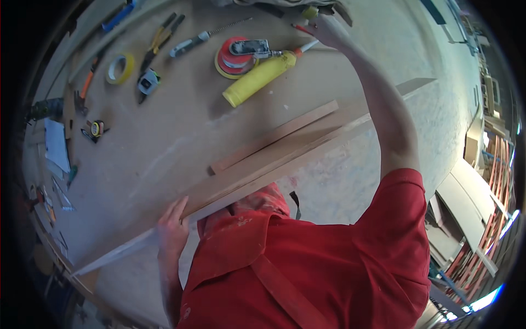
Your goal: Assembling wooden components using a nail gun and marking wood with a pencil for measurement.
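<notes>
My left hand (pixel 173 228) rests at the near edge of the worktable (pixel 164 142). Its fingers lie stretched over the edge, holding nothing. At the far side my right hand (pixel 329 33) reaches out among small items, close to a thin red stick-like tool (pixel 302 29) and a yellow-green roundish thing (pixel 310 12). Its fingertips are small and partly hidden, so I cannot make out a grip. Between the hands lies a narrow wooden strip (pixel 274 137) near the table edge. Beyond it is a red round sander (pixel 235 57) beside a yellow cylinder (pixel 260 78).
On the table's left lie a tape roll (pixel 120 68), pliers (pixel 159 43), tape measures (pixel 148 82), a hammer (pixel 85 90) and papers (pixel 56 145). A tool with a long bit (pixel 192 45) is farther back. Boards (pixel 466 189) and orange racks (pixel 493 192) stand at right.
</notes>
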The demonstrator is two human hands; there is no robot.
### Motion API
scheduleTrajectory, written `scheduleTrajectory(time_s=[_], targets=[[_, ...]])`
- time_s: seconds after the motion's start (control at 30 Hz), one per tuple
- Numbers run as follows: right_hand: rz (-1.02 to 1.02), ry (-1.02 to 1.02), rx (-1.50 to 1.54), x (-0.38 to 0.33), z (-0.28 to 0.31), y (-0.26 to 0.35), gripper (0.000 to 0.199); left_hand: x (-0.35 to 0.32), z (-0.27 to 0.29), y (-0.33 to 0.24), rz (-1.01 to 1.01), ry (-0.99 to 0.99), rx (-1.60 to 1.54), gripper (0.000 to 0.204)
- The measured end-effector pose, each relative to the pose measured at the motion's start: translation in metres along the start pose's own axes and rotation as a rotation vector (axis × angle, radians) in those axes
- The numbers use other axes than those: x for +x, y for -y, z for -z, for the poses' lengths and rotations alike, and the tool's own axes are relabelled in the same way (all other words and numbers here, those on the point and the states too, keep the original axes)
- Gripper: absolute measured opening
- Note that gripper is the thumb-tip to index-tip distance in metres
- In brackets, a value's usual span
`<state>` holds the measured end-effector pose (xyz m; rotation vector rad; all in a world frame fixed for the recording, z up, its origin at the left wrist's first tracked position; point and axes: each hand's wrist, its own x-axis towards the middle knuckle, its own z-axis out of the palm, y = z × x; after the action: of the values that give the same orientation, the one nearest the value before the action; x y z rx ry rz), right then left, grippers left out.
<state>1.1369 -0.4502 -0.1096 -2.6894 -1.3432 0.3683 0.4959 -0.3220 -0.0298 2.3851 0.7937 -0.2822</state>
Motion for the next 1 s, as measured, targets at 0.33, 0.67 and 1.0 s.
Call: scheduleTrajectory(time_s=[0.33,0.67,1.0], targets=[[0.332,0.003,-0.290,0.041,-0.032,-0.022,0.025,0.020,-0.014,-0.041,0.122,0.008,0.066,0.051],[0.287,-0.218,0.138,-0.022,0.014,-0.038,0.013,0.020,-0.015,-0.037,0.094,-0.020,0.076,0.054],[0.491,0.073,0.159,-0.023,-0.030,-0.145,0.044,0.006,-0.026,-0.037,0.041,-0.006,-0.205,0.043]])
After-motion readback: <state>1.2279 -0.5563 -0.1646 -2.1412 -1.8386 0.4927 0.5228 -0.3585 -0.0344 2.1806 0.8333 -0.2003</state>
